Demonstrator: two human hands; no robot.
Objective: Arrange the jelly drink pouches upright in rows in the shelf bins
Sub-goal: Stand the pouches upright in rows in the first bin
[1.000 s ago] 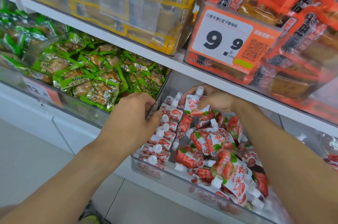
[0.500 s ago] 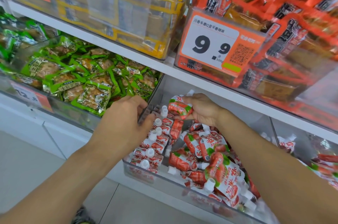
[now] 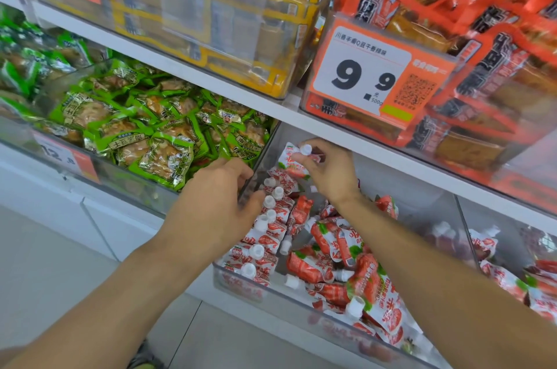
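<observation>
A clear shelf bin (image 3: 241, 285) holds red-and-white jelly drink pouches with white caps. Along its left wall an upright row of pouches (image 3: 272, 219) runs front to back. To the right of the row, a loose pile of pouches (image 3: 346, 251) lies flat and jumbled. My left hand (image 3: 211, 206) hooks its fingers over the bin's left wall while its thumb presses the row against it. At the back of the row, my right hand (image 3: 328, 171) pinches one pouch (image 3: 291, 162) near its cap, which points up.
A bin of green snack packs (image 3: 135, 130) sits left of the pouch bin. Above, past the white shelf edge (image 3: 241, 97), stand a bin of yellow packs (image 3: 211, 22) and a bin of red packs (image 3: 482, 37) with a 9.9 price tag (image 3: 370, 79). More pouches (image 3: 500, 275) lie in the right-hand bin.
My right hand has turned its pouch from lying sideways to cap-up at the back end of the row. My left hand stays against the row.
</observation>
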